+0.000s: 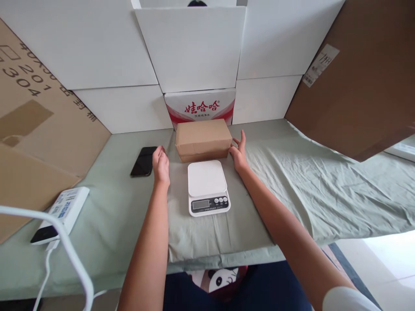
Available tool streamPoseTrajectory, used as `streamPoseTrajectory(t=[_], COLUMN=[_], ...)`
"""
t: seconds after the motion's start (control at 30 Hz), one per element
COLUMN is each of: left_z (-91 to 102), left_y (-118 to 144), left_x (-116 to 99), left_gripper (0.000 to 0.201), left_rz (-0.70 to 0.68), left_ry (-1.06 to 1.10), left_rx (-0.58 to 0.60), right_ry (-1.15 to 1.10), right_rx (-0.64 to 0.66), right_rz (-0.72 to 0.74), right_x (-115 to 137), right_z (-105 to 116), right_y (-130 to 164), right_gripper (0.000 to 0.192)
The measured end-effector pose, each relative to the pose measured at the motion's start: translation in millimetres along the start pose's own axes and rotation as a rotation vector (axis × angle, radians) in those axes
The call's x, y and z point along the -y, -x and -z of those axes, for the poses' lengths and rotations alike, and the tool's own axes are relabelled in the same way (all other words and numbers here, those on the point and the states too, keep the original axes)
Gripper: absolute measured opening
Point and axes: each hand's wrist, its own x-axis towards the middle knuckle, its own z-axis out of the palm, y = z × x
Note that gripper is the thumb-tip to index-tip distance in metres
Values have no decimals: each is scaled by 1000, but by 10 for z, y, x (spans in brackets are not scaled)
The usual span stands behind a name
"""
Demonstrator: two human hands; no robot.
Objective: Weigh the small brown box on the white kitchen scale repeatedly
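A brown cardboard box [202, 139] lies on the green cloth just behind a white kitchen scale [207, 186]. My left hand [161, 166] hovers a little to the left of the box, fingers loosely curled, holding nothing. Beside the box's right end is my right hand [239, 153], fingers spread, its fingertips at or very near the box's side. A black phone [144, 161] lies flat just left of my left hand.
White cardboard panels and a red-and-white printed box [201, 107] stand behind the brown box. Brown cardboard sheets [356, 82] lean at both sides. A white power bank [61, 214] with a white cable [69, 255] lies at the near left. The cloth-covered table [324, 185] ends near my body.
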Motion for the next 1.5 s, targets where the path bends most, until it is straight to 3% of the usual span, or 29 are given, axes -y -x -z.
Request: streamPoseTrajectory(t=[0.1,0.23,0.43,1.03,1.33,1.5], left_z=[23,-35,-76,-254,-212,-229], left_y=[-8,21,48,190,150,173], left_x=[0,62,125,-51,27,-8], left_gripper=[64,70,79,64,61,65], left_rz=[-7,16,-20,-7,-39,-64], left_ry=[-19,-86,-103,-114,-158,-170], left_rx=[3,65,166,283,290,272], right_ry=[-49,-55,-66,-37,81,159], right_rx=[-110,-122,-91,-73,52,53], right_rz=[-98,-120,-115,-135,35,32], right_x=[10,70,41,55,193,243], right_z=[7,-34,-35,-54,-140,-161], right_y=[-1,9,9,8,93,111], right_gripper=[106,106,100,97,83,86])
